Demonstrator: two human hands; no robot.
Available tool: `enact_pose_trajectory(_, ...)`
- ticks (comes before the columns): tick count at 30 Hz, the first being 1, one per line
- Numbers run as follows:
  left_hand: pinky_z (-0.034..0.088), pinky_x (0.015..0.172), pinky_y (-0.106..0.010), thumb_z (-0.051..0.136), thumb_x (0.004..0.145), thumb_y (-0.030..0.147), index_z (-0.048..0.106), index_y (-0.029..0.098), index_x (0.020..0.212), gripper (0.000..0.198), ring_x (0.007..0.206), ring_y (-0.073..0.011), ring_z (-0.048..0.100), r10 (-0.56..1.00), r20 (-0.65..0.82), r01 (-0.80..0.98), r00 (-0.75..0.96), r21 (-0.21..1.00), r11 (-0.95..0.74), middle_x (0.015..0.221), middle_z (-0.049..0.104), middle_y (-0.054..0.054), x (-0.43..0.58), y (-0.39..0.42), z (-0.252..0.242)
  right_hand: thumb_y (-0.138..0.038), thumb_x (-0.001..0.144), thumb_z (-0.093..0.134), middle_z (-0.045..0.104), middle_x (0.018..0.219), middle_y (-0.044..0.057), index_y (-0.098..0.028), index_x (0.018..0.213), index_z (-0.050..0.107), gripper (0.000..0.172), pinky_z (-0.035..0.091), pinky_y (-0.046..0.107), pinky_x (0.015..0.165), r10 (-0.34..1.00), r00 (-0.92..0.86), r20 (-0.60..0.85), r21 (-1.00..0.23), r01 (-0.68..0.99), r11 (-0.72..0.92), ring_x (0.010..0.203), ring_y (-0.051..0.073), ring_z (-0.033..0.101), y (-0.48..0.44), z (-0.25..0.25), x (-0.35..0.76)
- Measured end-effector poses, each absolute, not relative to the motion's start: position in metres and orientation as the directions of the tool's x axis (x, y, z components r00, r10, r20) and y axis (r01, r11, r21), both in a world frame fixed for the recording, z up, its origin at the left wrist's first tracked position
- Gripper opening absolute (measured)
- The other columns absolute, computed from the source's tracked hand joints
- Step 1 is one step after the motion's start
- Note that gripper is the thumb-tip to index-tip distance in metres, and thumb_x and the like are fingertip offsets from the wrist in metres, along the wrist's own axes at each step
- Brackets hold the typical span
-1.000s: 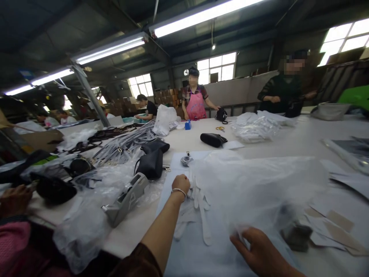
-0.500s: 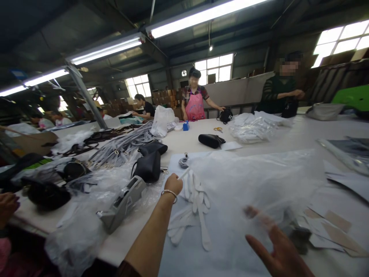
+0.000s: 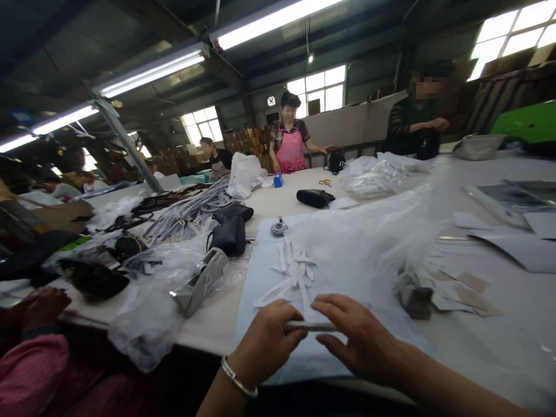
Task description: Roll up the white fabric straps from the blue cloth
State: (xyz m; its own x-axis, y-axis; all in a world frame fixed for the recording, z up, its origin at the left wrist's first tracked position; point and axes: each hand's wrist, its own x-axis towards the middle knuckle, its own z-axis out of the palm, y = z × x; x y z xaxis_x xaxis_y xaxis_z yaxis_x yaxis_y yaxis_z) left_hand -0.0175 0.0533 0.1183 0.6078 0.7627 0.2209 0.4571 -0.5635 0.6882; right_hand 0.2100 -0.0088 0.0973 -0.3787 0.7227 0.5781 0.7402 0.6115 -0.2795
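My left hand [image 3: 266, 341] and my right hand [image 3: 356, 336] meet near the front edge of the table, each pinching one end of a thin white strip [image 3: 310, 326] held level between them. A silver bracelet sits on my left wrist. Just beyond the hands lies a loose pile of white strips [image 3: 292, 267] on a pale blue sheet [image 3: 278, 243]. A large clear plastic bag [image 3: 369, 237] lies crumpled to the right of the strips.
A grey tape dispenser [image 3: 200, 281] stands left of the sheet, with black bags [image 3: 228, 234] and clear plastic behind it. A small grey object [image 3: 412, 296] and card pieces [image 3: 469, 284] lie right. Another person's hand [image 3: 41, 307] rests at the far left. Workers stand across the table.
My left hand drew back from the strip pile toward me with a strip. My right hand left the plastic bag and joined it. The bag has shifted away to the right.
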Motion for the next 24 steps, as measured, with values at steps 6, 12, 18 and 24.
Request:
enact_pose_trajectory(6,0.048,0.068,-0.027,0.069,0.084,0.047,0.062,0.020,0.111,0.039,0.078,-0.0172,0.060,0.896,0.124,0.077,0.426,0.982,-0.172,0.090,0.066,-0.004,0.010,0.032,0.084,-0.041,0.089,0.062,0.056,0.063,-0.001,-0.017,0.068,0.062,0.032,0.040,0.025,0.054,0.951,-0.184,0.248,-0.895,0.333,0.298,0.058,0.013,0.053,-0.001,0.081,0.185)
enact_pose_trajectory(12,0.049,0.056,-0.025,0.063,0.083,0.064,0.058,0.013,0.105,0.056,0.059,-0.0128,0.060,0.701,-0.220,-0.027,0.678,0.946,0.322,0.076,0.064,-0.004,0.037,0.001,0.052,-0.053,0.077,0.071,0.055,0.054,-0.002,-0.017,0.065,0.060,0.040,0.040,0.025,0.046,0.995,0.087,0.050,-0.997,-0.050,0.055,0.048,0.013,0.052,0.007,0.084,0.194)
enact_pose_trajectory(18,0.031,0.038,-0.018,0.065,0.078,0.065,0.060,0.013,0.084,0.052,0.038,-0.0055,0.039,0.683,-0.306,0.003,0.663,0.914,0.406,0.053,0.051,0.004,0.032,0.000,0.048,-0.054,0.085,0.064,0.055,0.055,-0.001,-0.015,0.068,0.061,0.042,0.044,0.026,0.048,0.982,0.131,0.134,-0.990,0.063,0.126,0.049,0.013,0.052,0.020,0.073,0.206)
enact_pose_trajectory(24,0.031,0.035,-0.020,0.066,0.072,0.062,0.059,0.016,0.069,0.046,0.036,-0.0076,0.041,0.765,-0.306,-0.011,0.567,0.926,0.379,0.049,0.049,0.003,0.023,-0.013,0.058,-0.033,0.092,0.052,0.055,0.135,0.017,-0.022,0.142,0.049,0.052,0.057,0.044,0.083,0.763,0.008,0.646,-0.607,0.612,0.507,0.109,0.028,0.064,0.021,0.063,0.234)
